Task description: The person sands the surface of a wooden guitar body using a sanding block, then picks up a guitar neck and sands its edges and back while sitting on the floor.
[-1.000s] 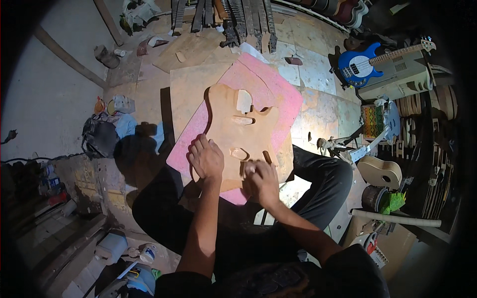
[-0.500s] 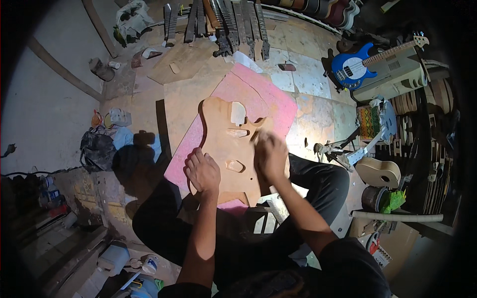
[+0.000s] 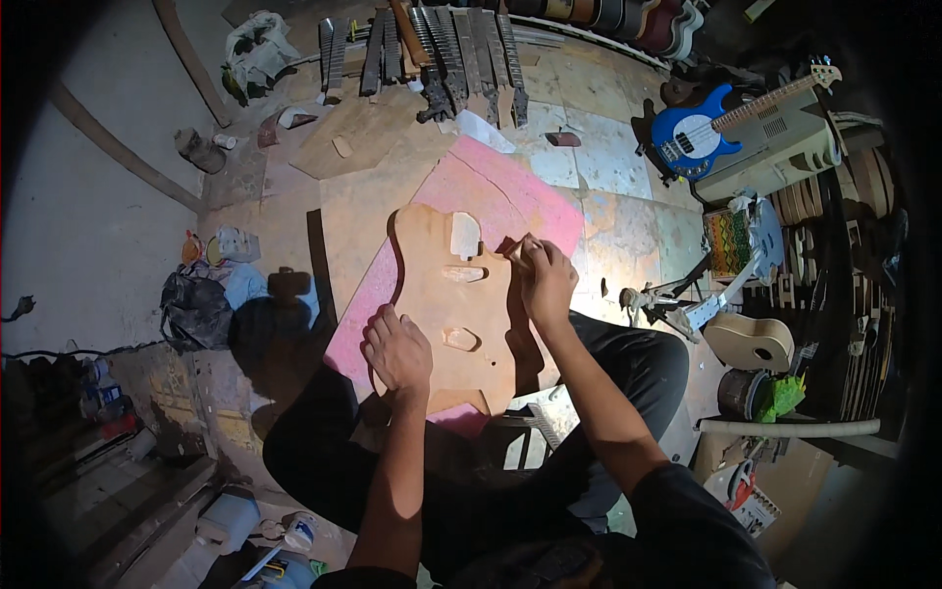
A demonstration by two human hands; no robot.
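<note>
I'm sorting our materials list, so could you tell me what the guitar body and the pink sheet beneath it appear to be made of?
Guitar body: apparently bare, unfinished wood, matte tan with routed cavities. Pink sheet: probably foam board, flat, uniformly matte pink; hard to confirm.

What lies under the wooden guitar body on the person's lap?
A pink foam sheet shows around the wooden guitar body, beyond its far and left edges. What lies directly beneath its middle is covered.

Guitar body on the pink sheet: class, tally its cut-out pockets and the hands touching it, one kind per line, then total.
Pockets in the guitar body: 3
Hands on it, left hand and right hand: 2
Total: 5
</note>
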